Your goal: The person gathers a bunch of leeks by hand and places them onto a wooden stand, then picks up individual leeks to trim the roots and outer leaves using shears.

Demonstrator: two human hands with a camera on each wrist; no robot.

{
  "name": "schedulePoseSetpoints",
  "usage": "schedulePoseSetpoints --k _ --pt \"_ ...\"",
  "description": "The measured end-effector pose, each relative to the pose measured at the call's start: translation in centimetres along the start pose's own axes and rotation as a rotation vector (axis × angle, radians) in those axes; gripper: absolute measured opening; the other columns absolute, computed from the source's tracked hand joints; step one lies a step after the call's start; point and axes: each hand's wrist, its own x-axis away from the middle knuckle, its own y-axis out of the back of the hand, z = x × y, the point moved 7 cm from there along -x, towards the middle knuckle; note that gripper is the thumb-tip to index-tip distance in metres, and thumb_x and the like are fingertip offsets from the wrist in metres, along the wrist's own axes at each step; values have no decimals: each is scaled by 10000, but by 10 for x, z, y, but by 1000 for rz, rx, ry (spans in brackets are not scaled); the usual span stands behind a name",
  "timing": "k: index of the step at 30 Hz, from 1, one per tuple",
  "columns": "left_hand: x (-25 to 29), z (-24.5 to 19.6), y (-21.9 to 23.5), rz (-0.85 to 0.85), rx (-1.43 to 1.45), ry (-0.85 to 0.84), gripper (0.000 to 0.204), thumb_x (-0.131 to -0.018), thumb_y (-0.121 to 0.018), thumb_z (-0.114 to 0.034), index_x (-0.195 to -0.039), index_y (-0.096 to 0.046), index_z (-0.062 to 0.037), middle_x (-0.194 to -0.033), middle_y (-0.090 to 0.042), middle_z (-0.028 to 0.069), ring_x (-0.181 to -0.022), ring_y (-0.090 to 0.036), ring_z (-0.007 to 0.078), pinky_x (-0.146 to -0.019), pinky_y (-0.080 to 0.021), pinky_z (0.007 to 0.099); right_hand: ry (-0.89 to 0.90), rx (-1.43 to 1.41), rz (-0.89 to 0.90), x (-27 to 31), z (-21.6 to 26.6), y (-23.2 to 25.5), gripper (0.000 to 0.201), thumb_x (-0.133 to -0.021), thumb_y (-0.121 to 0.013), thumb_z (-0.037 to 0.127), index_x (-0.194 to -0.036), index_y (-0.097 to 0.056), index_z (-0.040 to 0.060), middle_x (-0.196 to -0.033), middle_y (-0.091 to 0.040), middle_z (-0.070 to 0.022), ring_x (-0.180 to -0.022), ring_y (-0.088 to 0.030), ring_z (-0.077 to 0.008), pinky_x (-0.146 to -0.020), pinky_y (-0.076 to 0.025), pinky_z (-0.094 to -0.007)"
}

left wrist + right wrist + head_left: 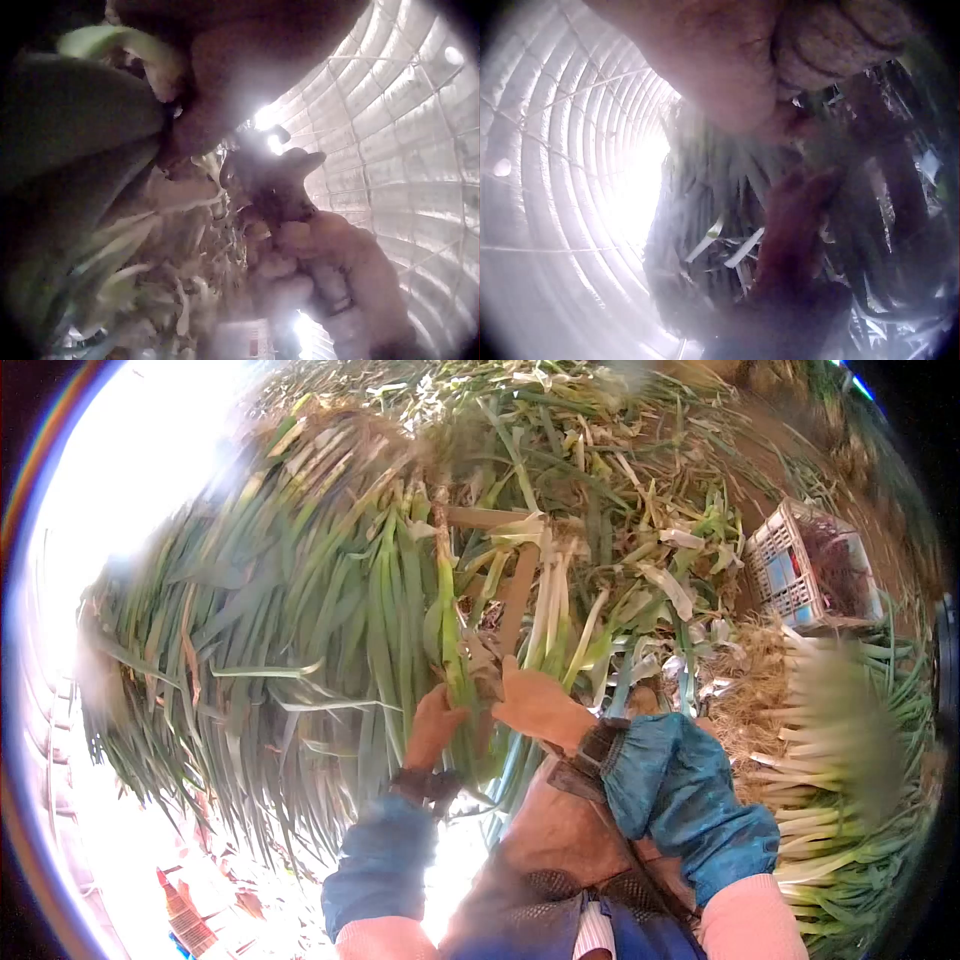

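In the head view a long green stalk with a brownish root end point(447, 595) stands between the two hands. The left hand point(434, 732) grips its leafy part from the left, fingers curled. Close by on the right, the right hand point(540, 705) has its fingers curled around dry, peeling leaf matter point(483, 663) beside the stalk. In the left wrist view the right hand point(337, 270) shows curled fingers, with a dark, blurred piece above them. The right wrist view has the left hand point(795, 232) near green leaves; what its fingertips touch is blurred.
A big pile of green-leaved stalks point(270, 590) lies on the left. Behind the hands are a wooden frame point(518, 595) and loose trimmings point(640, 540). On the right, stalks with pale stems point(815, 780) lie stacked below a white crate point(790, 575).
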Motion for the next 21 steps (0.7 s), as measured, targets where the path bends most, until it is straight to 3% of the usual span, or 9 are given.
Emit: schedulePoseSetpoints --k 6,9,12,15,18,20,21 --pt "28 -9 5 58 94 26 395 -662 -642 -148 -1020 -592 12 -858 -639 155 -802 -618 242 -723 -468 332 17 77 63 31 16 -8 428 -743 -549 196 -994 -401 -118 -784 -602 -266 -739 -608 -414 -646 -494 -457" --pt "42 3 -1 98 185 113 399 -679 -648 -167 -1032 -588 8 -893 -635 176 -848 -620 273 -743 -468 349 -5 34 30 28 8 -13 486 -721 -585 215 -1029 -381 -102 -780 -591 -300 -758 -579 -469 -684 -466 -506" --pt "64 6 -13 86 -104 81 467 -684 -682 -218 -1083 -563 -8 -962 -622 201 -907 -606 310 -783 -459 381 -43 31 -35 3 -8 -9 481 -719 -584 214 -1022 -390 -105 -777 -589 -300 -761 -579 -466 -686 -466 -504" --pt "74 -21 -16 242 -419 -34 470 -780 -642 -260 -1156 -518 -6 -1027 -603 187 -942 -590 304 -822 -455 386 -61 -3 -111 -4 -10 8 477 -714 -581 210 -1013 -396 -111 -790 -583 -311 -782 -576 -464 -699 -463 -497" --pt "32 -36 -3 -48 -488 -157 520 -764 -626 -237 -1200 -463 -6 -1040 -559 220 -922 -543 394 -788 -432 463 -61 -29 -82 -3 -11 8 467 -718 -580 210 -1009 -403 -110 -802 -578 -319 -807 -569 -466 -721 -459 -487" --pt "-16 -55 -2 -228 -498 -223 404 -798 -573 -188 -1134 -466 9 -1031 -533 228 -905 -526 405 -775 -435 473 -43 -34 -85 -2 -14 10 453 -722 -576 206 -1002 -405 -107 -805 -577 -319 -818 -569 -462 -730 -458 -479" --pt "-45 -51 -8 -299 -661 -350 364 -791 -584 -187 -1076 -467 7 -1007 -550 235 -899 -539 407 -767 -443 476 -33 -36 -90 -1 -15 12 445 -725 -574 204 -998 -405 -105 -806 -577 -319 -824 -569 -460 -734 -457 -476"
